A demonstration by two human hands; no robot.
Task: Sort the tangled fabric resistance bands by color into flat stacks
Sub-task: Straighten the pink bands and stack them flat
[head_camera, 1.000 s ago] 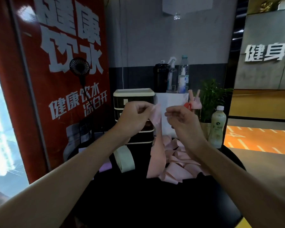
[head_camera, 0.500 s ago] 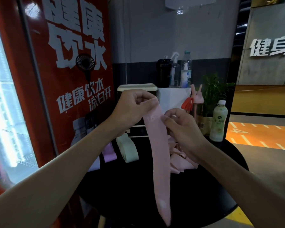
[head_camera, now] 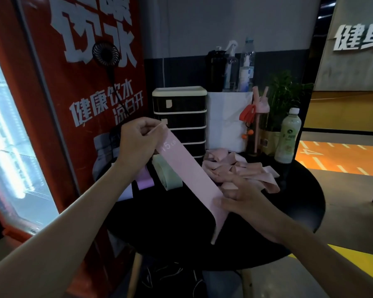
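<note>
Pink band [head_camera: 187, 168] marked "15 LB": left hand [head_camera: 136, 140] grips its top, right hand [head_camera: 240, 200] pinches lower down.

Left hand [head_camera: 138, 140]: bare; back of hand and knuckles face the camera.
Right hand [head_camera: 243, 198]: bare; back of hand in view, fingertips slightly blurred.
Left forearm [head_camera: 73, 222]: bare along its whole visible length, entering from near left.
Right forearm [head_camera: 310, 244]: bare likewise, entering from near right.
</note>
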